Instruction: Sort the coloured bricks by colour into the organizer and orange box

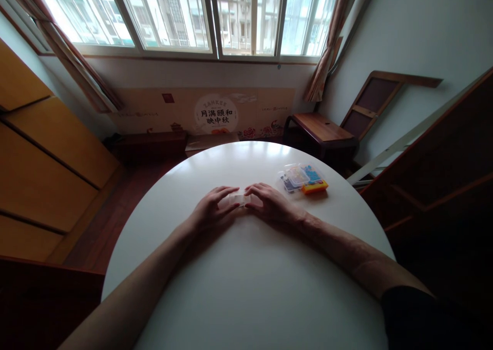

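Both my hands rest on a round white table [246,288]. My left hand [213,209] and my right hand [269,203] meet at the table's middle, fingers curled round the two ends of a small clear plastic box [239,199] that lies on the tabletop. The box is partly hidden by my fingers and its contents cannot be made out.
To the right on the table lie a clear plastic case with small coloured pieces [295,177] and an orange-and-blue box [315,181]. Beyond the table stand a wooden stool [321,130], a printed cardboard panel [200,111] under the window, and wooden cabinets [42,170] at left.
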Tool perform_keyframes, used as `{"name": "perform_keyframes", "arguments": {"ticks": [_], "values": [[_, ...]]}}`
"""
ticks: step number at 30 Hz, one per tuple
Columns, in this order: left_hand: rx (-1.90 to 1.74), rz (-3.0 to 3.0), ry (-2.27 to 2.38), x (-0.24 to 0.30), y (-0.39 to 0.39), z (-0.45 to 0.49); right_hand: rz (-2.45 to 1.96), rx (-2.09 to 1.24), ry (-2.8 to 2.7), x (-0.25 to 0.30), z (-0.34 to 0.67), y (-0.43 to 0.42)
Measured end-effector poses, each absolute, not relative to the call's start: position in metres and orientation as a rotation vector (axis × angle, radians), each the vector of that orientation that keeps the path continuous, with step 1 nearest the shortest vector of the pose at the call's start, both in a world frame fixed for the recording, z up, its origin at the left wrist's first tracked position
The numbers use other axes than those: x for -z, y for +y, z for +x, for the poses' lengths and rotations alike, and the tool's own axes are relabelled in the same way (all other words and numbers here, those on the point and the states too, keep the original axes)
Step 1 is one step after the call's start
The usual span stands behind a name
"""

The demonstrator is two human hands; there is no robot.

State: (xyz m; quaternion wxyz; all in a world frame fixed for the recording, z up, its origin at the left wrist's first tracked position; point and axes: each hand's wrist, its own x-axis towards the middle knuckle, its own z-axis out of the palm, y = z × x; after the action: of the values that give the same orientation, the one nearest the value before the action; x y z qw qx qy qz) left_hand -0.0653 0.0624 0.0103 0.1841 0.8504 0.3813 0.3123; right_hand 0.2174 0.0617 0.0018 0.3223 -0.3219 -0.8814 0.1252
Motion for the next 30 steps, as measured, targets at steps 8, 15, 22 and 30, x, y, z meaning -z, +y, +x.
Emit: {"name": "perform_keyframes", "arguments": {"ticks": [8,15,22,30], "values": [[-0.786,2.49,1.113,-0.011,0.066,-0.067,-1.074,-0.342,-2.119,-0.052,0.31,0.091],[-0.726,2.564,1.143,-0.007,0.067,-0.064,-1.318,-0.387,-2.024,-0.047,0.427,0.106],[-0.684,2.559,1.157,-0.009,0.066,-0.065,-1.334,-0.486,-2.013,-0.03,0.442,0.112],[-0.685,2.578,1.132,-0.008,0.065,-0.066,-1.285,-0.484,-1.999,-0.041,0.435,0.106]]}}
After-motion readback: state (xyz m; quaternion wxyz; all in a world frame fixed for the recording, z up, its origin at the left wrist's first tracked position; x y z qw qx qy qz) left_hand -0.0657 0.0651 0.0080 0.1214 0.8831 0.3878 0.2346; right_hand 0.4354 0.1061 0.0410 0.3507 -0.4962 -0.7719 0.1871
